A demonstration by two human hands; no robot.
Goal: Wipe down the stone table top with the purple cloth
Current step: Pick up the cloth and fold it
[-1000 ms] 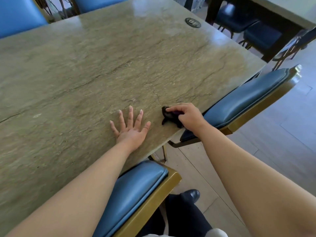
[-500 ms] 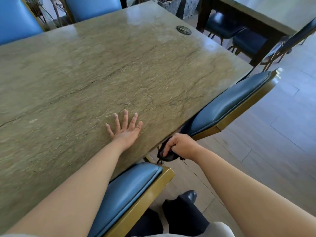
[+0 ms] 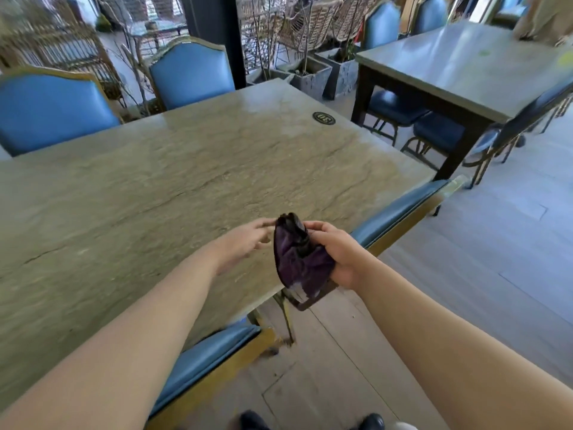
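Right hand (image 3: pixel 339 254) has the purple cloth (image 3: pixel 299 263) bunched in curled fingers, up off the table (image 3: pixel 155 187) at its near edge. Left hand (image 3: pixel 248 240) fingertips touch the cloth's top; too blurry to tell if they pinch it.

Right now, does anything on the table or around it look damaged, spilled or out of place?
Nothing is spilled. The table has dark crack-like lines, but they look like natural stone veins. The cloth is off the surface, bunched in the right hand; the left hand reaches toward it.
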